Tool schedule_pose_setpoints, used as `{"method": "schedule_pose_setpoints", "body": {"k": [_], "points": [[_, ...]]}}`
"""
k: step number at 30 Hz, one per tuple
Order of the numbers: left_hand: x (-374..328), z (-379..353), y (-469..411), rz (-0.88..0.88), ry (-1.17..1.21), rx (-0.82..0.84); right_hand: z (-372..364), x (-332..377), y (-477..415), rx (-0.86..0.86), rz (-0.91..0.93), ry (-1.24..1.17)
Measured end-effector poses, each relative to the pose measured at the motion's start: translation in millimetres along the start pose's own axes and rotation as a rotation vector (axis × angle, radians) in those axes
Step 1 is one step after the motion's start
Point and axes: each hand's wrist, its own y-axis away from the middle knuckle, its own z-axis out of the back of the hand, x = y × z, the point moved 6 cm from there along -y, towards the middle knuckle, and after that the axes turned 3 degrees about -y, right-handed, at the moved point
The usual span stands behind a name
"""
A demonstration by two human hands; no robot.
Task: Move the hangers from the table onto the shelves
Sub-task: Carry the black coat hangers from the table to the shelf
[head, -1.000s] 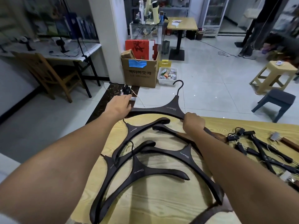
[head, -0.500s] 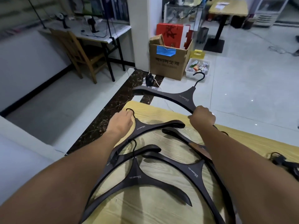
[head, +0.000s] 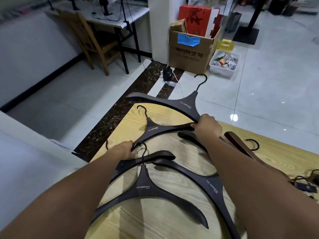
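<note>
We grab two hangers near the far-left corner of the table.

Our left hand (head: pixel 124 151) curls its fingers round the left tip of the second hanger (head: pixel 152 128), which lies flat on the table (head: pixel 165 145) by that corner. The hook of the near hanger (head: pixel 143 187) sits right beside this hand, so we think it could catch and get dragged along when we lift. The far hanger (head: pixel 188 102) sticks out past the far edge, over the floor. Our right hand (head: pixel 208 127) is closed tight on its right arm, and the fingertips seem to touch the second hanger's right tip too. If this grip slips, the far hanger could drop to the floor. A brown hanger (head: pixel 241 145) waits farther right, by the far edge. We see no shelves here.
</note>
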Motion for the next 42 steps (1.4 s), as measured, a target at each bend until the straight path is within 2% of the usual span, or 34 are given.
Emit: {"method": "schedule_pose_setpoints", "body": {"k": [8,18,26,36,42], "points": [[4,5,-8,0.051,0.052,-0.083,-15,13,-3,0.024,-0.006,0.006],[32,57,12,0.115,-0.132,-0.244,4,41,11,0.040,0.033,-0.085],[53,84,39,0.126,-0.114,-0.427,25,50,24,0.015,0.005,-0.177],[68,130,97,0.092,-0.069,-0.536,92,96,69,-0.099,0.171,-0.031],[83,165,141,0.084,-0.078,-0.601,122,118,106,-0.124,0.237,-0.045]]}}
